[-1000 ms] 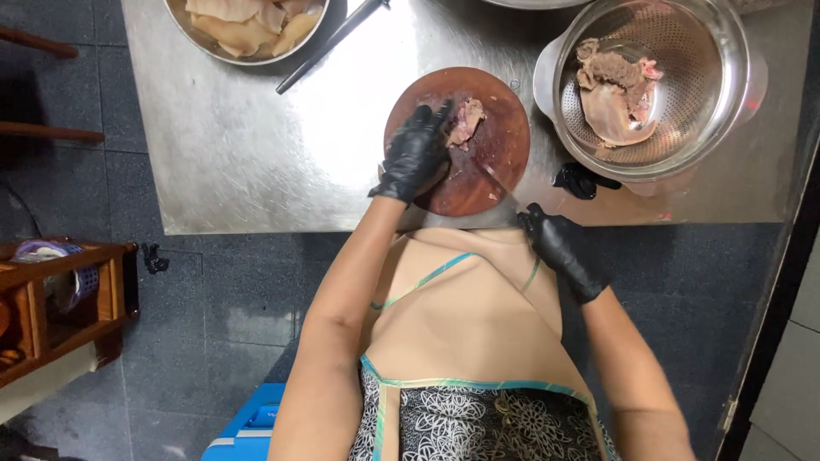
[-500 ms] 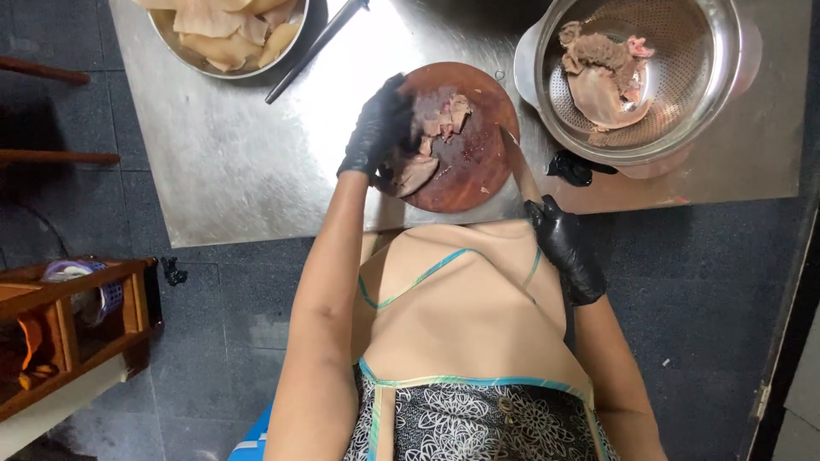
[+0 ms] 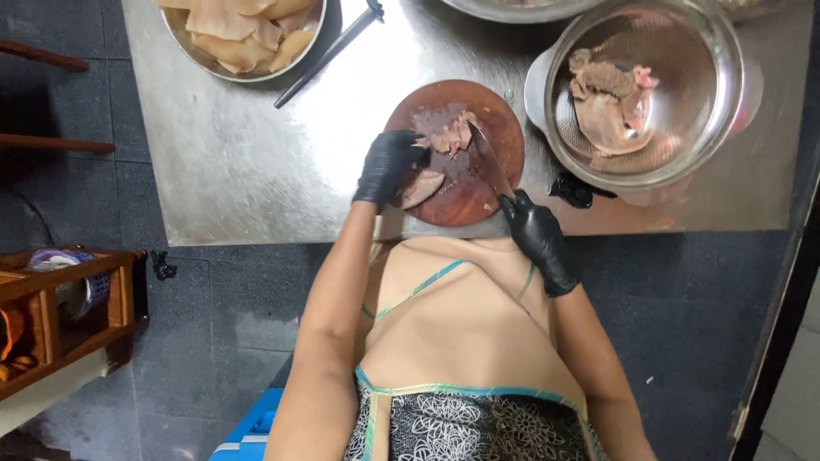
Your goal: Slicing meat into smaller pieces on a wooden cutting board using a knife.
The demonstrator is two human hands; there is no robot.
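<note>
Black gloves cover both hands above a round wooden cutting board [image 3: 465,192] that sits near the front edge of a steel table [image 3: 239,171]. The left hand [image 3: 389,166] lies on the board's left side with its fingers curled down, pressing on a pale slab of raw meat [image 3: 424,186], while a second, more ragged chunk of meat [image 3: 446,132] rests just beyond the fingertips toward the middle of the board. The right hand [image 3: 536,239] is closed around the handle of a knife [image 3: 489,158], hanging over the board's near right rim; the blade runs up and to the left from that fist, so its long axis is a diagonal whose tip ends just beside the ragged chunk. The meat therefore lies up and to the left of the knife hand and directly under and ahead of the left hand, which is the nearer of the two. To the right, apart from the board, a perforated steel bowl [image 3: 683,102] holds more raw meat. At the far left corner a steel dish [image 3: 184,38] is filled with pale slices, and a dark rod-like tool [image 3: 329,53] lies slanted beside it.
</note>
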